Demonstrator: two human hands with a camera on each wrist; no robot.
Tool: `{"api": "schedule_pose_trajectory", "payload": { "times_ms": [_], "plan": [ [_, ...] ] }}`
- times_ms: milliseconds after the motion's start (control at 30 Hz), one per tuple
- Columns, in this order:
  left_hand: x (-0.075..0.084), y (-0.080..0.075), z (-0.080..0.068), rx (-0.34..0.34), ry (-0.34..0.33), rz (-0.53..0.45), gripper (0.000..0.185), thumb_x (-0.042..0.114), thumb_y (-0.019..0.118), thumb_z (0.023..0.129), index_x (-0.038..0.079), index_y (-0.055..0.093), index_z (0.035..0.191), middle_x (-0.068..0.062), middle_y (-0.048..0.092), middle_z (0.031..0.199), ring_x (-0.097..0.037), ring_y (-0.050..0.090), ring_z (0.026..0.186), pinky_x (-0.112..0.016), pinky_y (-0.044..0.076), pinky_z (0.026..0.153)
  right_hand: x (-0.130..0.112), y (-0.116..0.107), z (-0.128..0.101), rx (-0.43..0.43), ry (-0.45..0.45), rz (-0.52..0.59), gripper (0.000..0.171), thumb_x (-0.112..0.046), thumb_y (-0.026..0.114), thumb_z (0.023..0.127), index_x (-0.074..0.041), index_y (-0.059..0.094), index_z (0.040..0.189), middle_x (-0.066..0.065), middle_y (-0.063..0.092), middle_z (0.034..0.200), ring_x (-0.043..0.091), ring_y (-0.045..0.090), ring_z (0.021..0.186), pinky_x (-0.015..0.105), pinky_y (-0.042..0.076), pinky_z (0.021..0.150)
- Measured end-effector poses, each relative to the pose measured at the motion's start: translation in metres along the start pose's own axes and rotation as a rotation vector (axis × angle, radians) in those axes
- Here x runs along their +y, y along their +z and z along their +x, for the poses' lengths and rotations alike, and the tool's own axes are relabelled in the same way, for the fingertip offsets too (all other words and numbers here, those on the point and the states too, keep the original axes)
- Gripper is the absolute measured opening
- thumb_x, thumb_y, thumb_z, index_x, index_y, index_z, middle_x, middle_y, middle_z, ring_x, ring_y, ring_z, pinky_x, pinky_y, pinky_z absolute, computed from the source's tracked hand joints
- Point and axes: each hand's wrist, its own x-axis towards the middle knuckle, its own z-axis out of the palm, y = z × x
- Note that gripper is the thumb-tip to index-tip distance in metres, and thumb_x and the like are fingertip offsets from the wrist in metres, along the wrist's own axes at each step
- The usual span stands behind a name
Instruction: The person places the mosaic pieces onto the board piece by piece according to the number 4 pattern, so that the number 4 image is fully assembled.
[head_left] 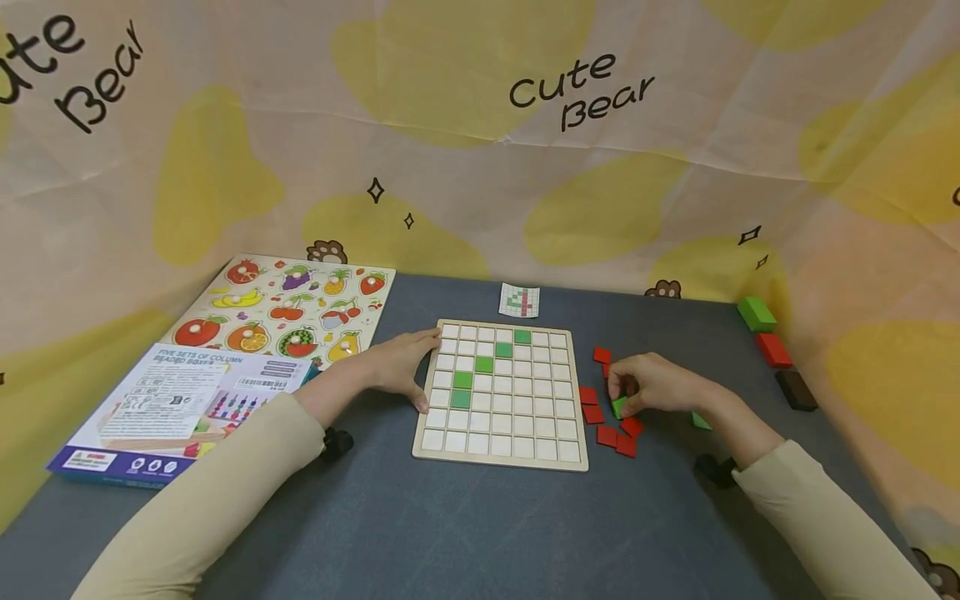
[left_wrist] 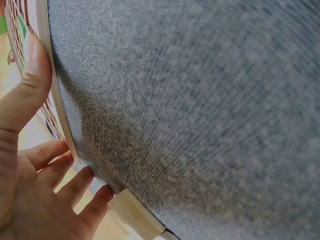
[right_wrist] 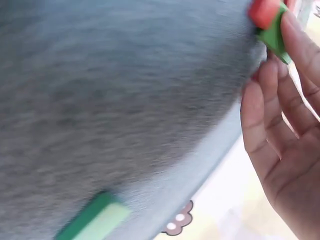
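**Green tile pinched beside the grid board**

A green tile [head_left: 618, 407] is pinched at the curled fingertips of the right hand [head_left: 654, 385], low over the grey bench [head_left: 465, 525], among scattered red tiles [head_left: 609, 435] just right of the wooden grid board [head_left: 501, 392]. In the right wrist view the tile is seen held against a red one, blurred. The left hand [head_left: 400, 364] is laid against the board's left edge, thumb and fingers straight, nothing gripped. Five green tiles [head_left: 462, 389] are set in the board's cells. A small pattern card [head_left: 520, 300] lies behind the board. Green, red and dark blocks [head_left: 772, 350] are lined along the right wall. A fruit puzzle [head_left: 288, 308] and a printed box [head_left: 180, 408] lie at the left.
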Motion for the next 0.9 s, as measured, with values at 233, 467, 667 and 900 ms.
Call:
{"api": "schedule_pose_trajectory", "payload": {
  "times_ms": [233, 467, 667, 900],
  "plan": [
    [0.0, -0.001, -0.001, 0.004, -0.001, 0.002, 0.112, 0.04, 0.088, 0.07, -0.003, 0.028, 0.154, -0.021, 0.016, 0.166, -0.045, 0.024, 0.15, -0.056, 0.028, 0.121, -0.031, 0.003, 0.023, 0.136, -0.01, 0.016, 0.012, -0.014, 0.078, 0.084, -0.014, 0.067, 0.089, -0.001, 0.067, 0.082, 0.012, 0.06, 0.074, 0.024, 0.051, 0.066],
    [0.001, -0.002, -0.001, 0.002, 0.0, 0.0, 0.112, 0.041, 0.088, 0.07, -0.003, 0.028, 0.153, -0.021, 0.016, 0.166, -0.045, 0.024, 0.15, -0.056, 0.028, 0.121, -0.078, 0.028, 0.063, 0.234, -0.079, 0.02, 0.011, -0.012, 0.075, 0.086, -0.013, 0.07, 0.095, 0.001, 0.067, 0.085, 0.012, 0.059, 0.076, 0.025, 0.049, 0.071],
    [0.001, -0.001, 0.001, 0.003, -0.004, -0.004, 0.113, 0.042, 0.088, 0.069, -0.002, 0.028, 0.154, -0.021, 0.016, 0.166, -0.045, 0.024, 0.15, -0.056, 0.028, 0.121, -0.111, 0.046, 0.088, 0.21, -0.121, 0.024, 0.012, -0.004, 0.07, 0.087, -0.011, 0.073, 0.097, 0.003, 0.072, 0.089, 0.011, 0.064, 0.081, 0.024, 0.052, 0.072],
    [0.0, 0.002, 0.001, 0.005, -0.019, -0.008, 0.113, 0.043, 0.088, 0.07, -0.001, 0.028, 0.154, -0.019, 0.016, 0.166, -0.045, 0.024, 0.15, -0.057, 0.028, 0.121, -0.126, 0.059, 0.102, 0.226, -0.1, 0.014, 0.01, -0.004, 0.075, 0.084, -0.011, 0.075, 0.092, 0.002, 0.074, 0.086, 0.008, 0.064, 0.078, 0.02, 0.053, 0.071]
  ]
}}
